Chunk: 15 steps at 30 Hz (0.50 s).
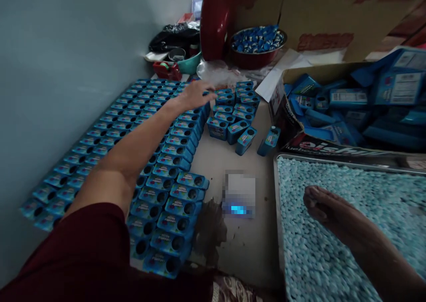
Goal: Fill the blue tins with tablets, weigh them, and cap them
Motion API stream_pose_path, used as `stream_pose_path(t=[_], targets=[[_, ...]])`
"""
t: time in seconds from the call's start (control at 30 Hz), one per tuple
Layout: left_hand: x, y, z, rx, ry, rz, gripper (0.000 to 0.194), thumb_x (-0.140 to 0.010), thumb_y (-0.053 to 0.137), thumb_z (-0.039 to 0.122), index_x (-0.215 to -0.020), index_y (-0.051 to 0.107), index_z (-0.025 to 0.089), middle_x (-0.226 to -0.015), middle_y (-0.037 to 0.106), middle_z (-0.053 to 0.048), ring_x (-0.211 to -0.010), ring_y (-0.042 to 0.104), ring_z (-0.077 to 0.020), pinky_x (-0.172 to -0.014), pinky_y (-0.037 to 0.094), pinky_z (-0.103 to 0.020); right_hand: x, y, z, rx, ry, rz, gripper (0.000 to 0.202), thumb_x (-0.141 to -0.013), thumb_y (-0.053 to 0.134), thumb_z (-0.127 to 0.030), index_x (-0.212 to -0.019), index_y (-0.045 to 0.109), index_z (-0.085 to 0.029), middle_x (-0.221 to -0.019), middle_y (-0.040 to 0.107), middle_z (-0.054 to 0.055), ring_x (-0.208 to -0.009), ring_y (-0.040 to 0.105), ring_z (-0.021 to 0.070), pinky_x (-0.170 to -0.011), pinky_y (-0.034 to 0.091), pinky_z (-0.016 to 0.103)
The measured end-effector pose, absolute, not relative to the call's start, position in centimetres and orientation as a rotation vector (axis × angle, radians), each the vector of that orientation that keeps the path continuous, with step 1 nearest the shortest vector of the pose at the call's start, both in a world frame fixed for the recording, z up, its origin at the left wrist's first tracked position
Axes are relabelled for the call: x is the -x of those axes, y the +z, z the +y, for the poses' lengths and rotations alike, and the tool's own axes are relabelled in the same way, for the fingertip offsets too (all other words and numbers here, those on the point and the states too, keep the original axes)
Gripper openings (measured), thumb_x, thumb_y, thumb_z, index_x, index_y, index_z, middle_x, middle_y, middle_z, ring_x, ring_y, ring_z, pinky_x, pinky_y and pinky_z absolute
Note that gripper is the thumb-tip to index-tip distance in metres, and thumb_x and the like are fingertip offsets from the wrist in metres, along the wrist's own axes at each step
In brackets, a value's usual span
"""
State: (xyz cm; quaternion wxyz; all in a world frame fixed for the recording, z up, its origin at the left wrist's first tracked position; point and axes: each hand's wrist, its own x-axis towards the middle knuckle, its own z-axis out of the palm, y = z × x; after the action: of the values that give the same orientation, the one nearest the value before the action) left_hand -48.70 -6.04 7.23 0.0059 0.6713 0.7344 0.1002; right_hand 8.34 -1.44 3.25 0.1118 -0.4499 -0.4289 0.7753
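My left hand [196,95] reaches across the rows of small blue boxes [179,151], its fingers stretched out and slightly blurred. Its fingertips are nearest to a loose cluster of similar blue boxes [223,109]; whether they touch one I cannot tell. Each box stands upright with a dark round hole in its top. Over a metal tray [278,213] of pale blue-green pellets [309,248] hovers my right hand [317,202]. Its fingers are curled together, and what they hold, if anything, is hidden. One separate blue box [269,141] has something pale at its hole.
A cardboard carton [293,144] full of blue boxes stands behind the tray. Farther back are a red bowl [256,60] of blue-and-white caps, a red tape dispenser [167,71] and a green basin [189,64]. A blurred-out glowing object [239,195] lies mid-table. The wall borders the left.
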Motion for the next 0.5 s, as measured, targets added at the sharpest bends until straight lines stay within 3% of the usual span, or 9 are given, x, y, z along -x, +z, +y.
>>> stream_pose_path(t=[0.1,0.17,0.23,0.33,0.5], targets=[[44.0,6.9,-8.9,-2.154,0.184,2.276,0.054,-0.097,0.079,0.057,-0.131,0.069,0.015,-0.128,0.077,-0.011,-0.118,0.066,-0.0280,-0.104,0.049,-0.039,-8.5,3.9,-1.6,1.325,2.259,-1.288,0.048,-0.075,0.103,-0.054,-0.078,0.072,-0.018,-0.075,0.060,0.001,-0.056,0.038,0.0046,-0.049,0.040,0.016],[41.2,6.4,-10.3,-2.103,0.053,2.386,0.062,-0.084,0.092,0.044,-0.131,0.068,0.012,-0.128,0.076,-0.018,-0.121,0.068,-0.0350,-0.102,0.051,-0.042,-8.1,4.8,-2.0,1.322,2.224,-1.301,0.051,-0.070,0.105,-0.056,-0.075,0.072,-0.019,-0.072,0.058,0.001,-0.055,0.038,0.0050,-0.047,0.038,0.017],[38.8,6.2,-11.1,-2.009,-0.024,2.491,0.061,-0.084,0.091,0.030,-0.135,0.065,0.009,-0.131,0.075,-0.022,-0.124,0.068,-0.0376,-0.100,0.052,-0.042,-7.7,5.6,-2.6,1.313,2.208,-1.321,0.055,-0.064,0.107,-0.059,-0.071,0.070,-0.019,-0.070,0.057,0.001,-0.055,0.037,0.0052,-0.047,0.036,0.018],[36.2,7.0,-12.1,-1.937,-0.017,2.520,0.058,-0.094,0.081,0.026,-0.145,0.062,0.007,-0.133,0.075,-0.022,-0.123,0.072,-0.0370,-0.098,0.055,-0.041,-7.8,6.0,-3.3,1.292,2.172,-1.391,0.058,-0.063,0.107,-0.064,-0.071,0.070,-0.019,-0.068,0.056,0.000,-0.055,0.037,0.0054,-0.049,0.036,0.019],[33.4,9.8,-15.1,-2.003,0.059,2.438,0.047,-0.095,0.080,0.027,-0.141,0.073,0.020,-0.131,0.082,-0.013,-0.126,0.076,-0.0364,-0.100,0.058,-0.042,-9.5,5.6,-3.6,1.363,1.985,-1.722,0.070,-0.061,0.099,-0.081,-0.080,0.073,-0.020,-0.069,0.058,0.001,-0.061,0.044,0.0101,-0.056,0.037,0.025]])
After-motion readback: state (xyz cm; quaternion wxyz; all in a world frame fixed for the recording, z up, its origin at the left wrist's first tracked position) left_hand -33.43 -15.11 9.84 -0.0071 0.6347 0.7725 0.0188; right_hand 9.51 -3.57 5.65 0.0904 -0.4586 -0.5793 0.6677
